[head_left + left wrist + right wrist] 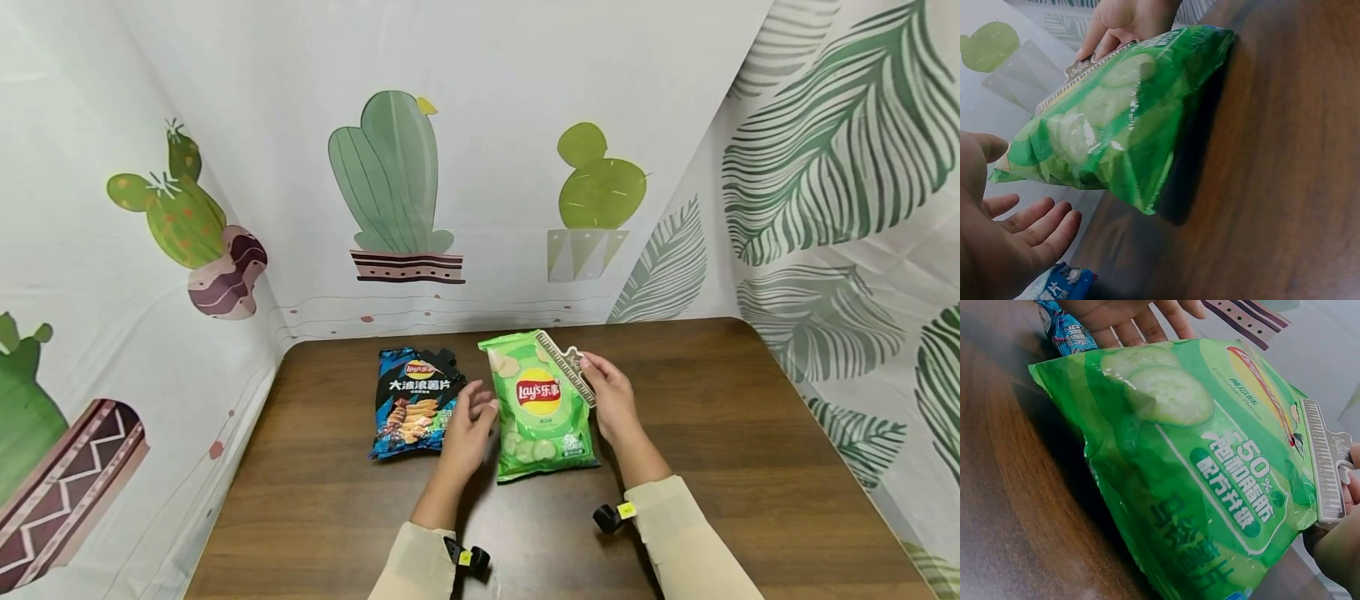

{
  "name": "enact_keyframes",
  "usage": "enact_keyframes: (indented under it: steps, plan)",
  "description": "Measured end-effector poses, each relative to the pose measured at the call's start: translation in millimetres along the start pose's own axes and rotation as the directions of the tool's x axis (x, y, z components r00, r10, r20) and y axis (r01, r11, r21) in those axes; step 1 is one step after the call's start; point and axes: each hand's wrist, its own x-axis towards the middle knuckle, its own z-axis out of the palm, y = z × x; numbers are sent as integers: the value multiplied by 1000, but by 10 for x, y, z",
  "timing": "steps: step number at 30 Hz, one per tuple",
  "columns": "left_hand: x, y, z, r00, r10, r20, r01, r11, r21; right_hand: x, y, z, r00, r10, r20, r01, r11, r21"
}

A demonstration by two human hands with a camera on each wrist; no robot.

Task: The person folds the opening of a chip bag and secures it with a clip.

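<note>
A green Lay's cucumber chip bag (525,454) hangs slightly tilted over the table, its shadow beneath it in the left wrist view. Across its upper right corner sits a bag clip (566,368) with a piano-key pattern along its edge. My right hand (617,404) pinches the clip's handle between thumb and fingers. To the bag's left is my left hand (467,432), fingers loosely spread and holding nothing; the left wrist view shows its palm (997,256) facing the green bag (1104,119).
Left of my left hand, a blue and black Lay's chip bag (397,429) lies on the wooden table (322,525). A black clip (442,363) is at its upper right corner. Behind the table hangs a white cloth (495,167) printed with cacti and leaves.
</note>
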Motion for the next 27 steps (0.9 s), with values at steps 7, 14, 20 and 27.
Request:
enact_keyframes:
  steps: [7,14,20,27]
  plan:
    - [-18,-100,60,998,15,53,-20,996,91,28,38,-36,1000,30,-5,-30,999,18]
    - [-44,-161,104,995,-4,102,-9,992,128,63,98,-72,1000,1,4,-2,998,70]
    - [-52,-216,128,993,5,118,-24,986,163,99,146,-102,1000,3,15,-5,994,113]
    - [-70,-272,134,986,15,163,-49,977,208,128,174,-128,999,44,27,-46,994,103]
